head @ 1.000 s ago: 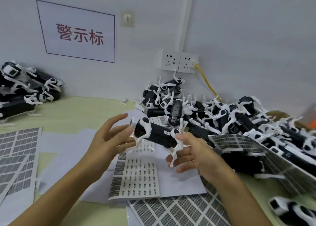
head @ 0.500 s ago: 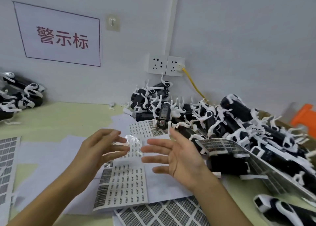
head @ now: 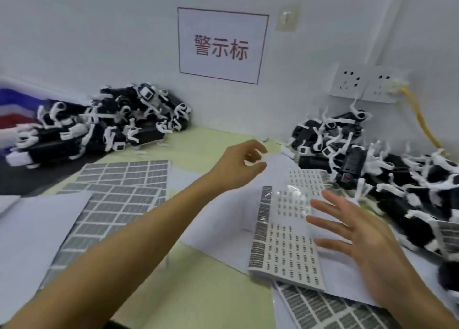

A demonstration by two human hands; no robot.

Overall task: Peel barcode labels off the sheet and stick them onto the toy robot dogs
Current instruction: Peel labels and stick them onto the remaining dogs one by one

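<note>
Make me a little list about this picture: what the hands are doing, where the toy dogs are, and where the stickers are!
left hand: stretched forward, fingers curled, holding nothing
right hand: open, fingers spread above the label sheet
toy dogs: one pile at the left by the wall, another pile at the right
other label sheets: flat on the table
wall sign: red writing

Bright, even overhead light, faint shadows – glare on the glossy label sheet [head: 285, 199]; motion blur throughout, wide-angle bending at edges.

Label sheet [head: 285, 231] flat on table; black-white dogs [head: 387, 179] piled beside.
</note>
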